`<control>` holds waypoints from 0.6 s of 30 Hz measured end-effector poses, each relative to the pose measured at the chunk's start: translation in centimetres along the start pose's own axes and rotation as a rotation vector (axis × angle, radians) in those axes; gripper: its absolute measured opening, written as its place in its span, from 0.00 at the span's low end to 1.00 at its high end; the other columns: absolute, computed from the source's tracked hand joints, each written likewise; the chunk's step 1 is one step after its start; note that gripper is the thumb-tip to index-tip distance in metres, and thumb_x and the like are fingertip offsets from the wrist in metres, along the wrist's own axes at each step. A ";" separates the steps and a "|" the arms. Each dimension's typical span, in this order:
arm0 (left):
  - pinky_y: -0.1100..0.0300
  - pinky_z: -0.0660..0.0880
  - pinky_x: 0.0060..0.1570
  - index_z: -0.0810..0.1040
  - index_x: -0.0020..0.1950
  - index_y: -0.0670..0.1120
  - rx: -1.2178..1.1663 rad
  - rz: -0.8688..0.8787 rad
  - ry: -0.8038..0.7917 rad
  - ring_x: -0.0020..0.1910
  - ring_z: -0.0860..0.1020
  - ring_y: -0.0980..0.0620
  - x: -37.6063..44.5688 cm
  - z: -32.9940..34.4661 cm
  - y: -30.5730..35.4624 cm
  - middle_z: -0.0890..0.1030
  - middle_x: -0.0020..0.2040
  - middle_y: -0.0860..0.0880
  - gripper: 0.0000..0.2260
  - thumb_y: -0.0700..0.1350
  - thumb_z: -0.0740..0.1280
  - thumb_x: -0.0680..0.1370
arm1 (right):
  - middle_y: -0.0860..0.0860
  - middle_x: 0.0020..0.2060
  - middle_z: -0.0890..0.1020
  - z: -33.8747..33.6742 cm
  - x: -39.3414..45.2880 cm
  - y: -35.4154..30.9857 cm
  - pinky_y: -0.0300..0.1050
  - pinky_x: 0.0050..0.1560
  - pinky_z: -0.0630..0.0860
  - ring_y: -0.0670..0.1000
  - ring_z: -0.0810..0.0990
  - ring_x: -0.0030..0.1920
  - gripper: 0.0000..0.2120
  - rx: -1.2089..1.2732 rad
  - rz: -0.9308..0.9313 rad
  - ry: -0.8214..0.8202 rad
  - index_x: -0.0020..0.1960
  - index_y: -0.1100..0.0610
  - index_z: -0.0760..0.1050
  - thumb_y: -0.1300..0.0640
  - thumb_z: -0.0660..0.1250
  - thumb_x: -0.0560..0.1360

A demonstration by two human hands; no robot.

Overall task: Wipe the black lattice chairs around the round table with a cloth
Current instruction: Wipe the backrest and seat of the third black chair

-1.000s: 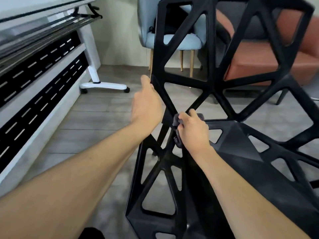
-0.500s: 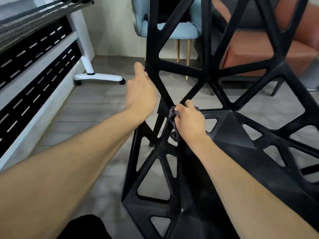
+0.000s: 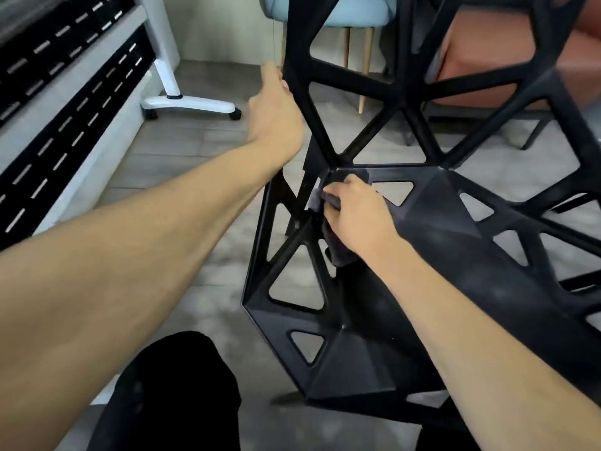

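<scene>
At the centre of the view, a black lattice chair [image 3: 432, 222] is standing on a grey plank floor [image 3: 195, 141], its backrest rising toward 12 o'clock and its seat spreading toward 4 o'clock. Both surfaces are showing triangular cut-outs through which the floor is visible.

Left hand [image 3: 276, 118]: reaching in from 8 o'clock and gripping the left edge of the backrest. The thumb is lying along the near side of the bar; the fingers are wrapping behind it and are hidden.

Right hand [image 3: 354, 216]: entering from 5 o'clock, fingers curling round a dark grey cloth [image 3: 338, 252] and pressing it against the chair where the backrest is meeting the seat, at the seat's rear left corner. Part of the cloth is hanging below the hand, over a seat opening; a smaller fold is showing at the fingertips.

Surroundings: at 12 o'clock, behind the backrest, a light blue upholstered chair [image 3: 341, 14] on pale wooden legs is standing. At 1 to 2 o'clock, a rust-coloured seat [image 3: 507, 60] is partly showing through the lattice. At 10 o'clock, a white stand with a castored foot [image 3: 182, 99] is resting on the floor beside a white unit with black slotted panels [image 3: 65, 131]. At 7 o'clock, the person's dark-clothed leg [image 3: 169, 395] is entering the lower edge.
</scene>
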State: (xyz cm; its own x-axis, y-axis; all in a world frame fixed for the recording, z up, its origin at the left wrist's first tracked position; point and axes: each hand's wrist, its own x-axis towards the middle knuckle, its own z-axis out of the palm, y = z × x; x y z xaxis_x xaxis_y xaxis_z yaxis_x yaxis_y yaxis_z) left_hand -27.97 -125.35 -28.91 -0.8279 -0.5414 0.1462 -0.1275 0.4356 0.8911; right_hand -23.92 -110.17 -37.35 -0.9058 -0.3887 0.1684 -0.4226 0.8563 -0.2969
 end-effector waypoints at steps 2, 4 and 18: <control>0.50 0.70 0.34 0.64 0.53 0.50 0.011 0.002 -0.012 0.35 0.70 0.47 -0.1 -0.1 0.0 0.76 0.45 0.44 0.08 0.45 0.46 0.83 | 0.53 0.52 0.76 0.8 0.5 0.4 0.52 0.46 0.76 0.60 0.80 0.46 0.09 -0.029 0.017 0.062 0.56 0.52 0.80 0.55 0.62 0.81; 0.50 0.70 0.34 0.64 0.54 0.49 0.018 0.027 -0.021 0.35 0.69 0.46 0.2 -0.1 -0.5 0.78 0.47 0.41 0.08 0.45 0.46 0.83 | 0.53 0.50 0.73 1.2 3.2 1.4 0.50 0.42 0.72 0.62 0.80 0.45 0.08 -0.070 0.093 0.096 0.53 0.55 0.79 0.60 0.61 0.80; 0.48 0.75 0.33 0.64 0.55 0.48 0.032 0.086 -0.018 0.37 0.73 0.46 0.8 0.0 -1.1 0.78 0.46 0.42 0.08 0.44 0.47 0.83 | 0.50 0.46 0.70 1.0 -0.4 0.4 0.50 0.41 0.69 0.60 0.77 0.46 0.08 0.007 0.090 0.053 0.52 0.52 0.79 0.53 0.61 0.81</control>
State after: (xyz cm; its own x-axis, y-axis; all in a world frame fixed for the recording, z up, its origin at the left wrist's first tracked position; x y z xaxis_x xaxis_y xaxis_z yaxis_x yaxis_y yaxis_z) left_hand -28.52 -126.27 -29.79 -0.8464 -0.4881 0.2130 -0.0729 0.5024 0.8615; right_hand -23.80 -109.99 -38.47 -0.9376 -0.2913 0.1901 -0.3396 0.8847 -0.3194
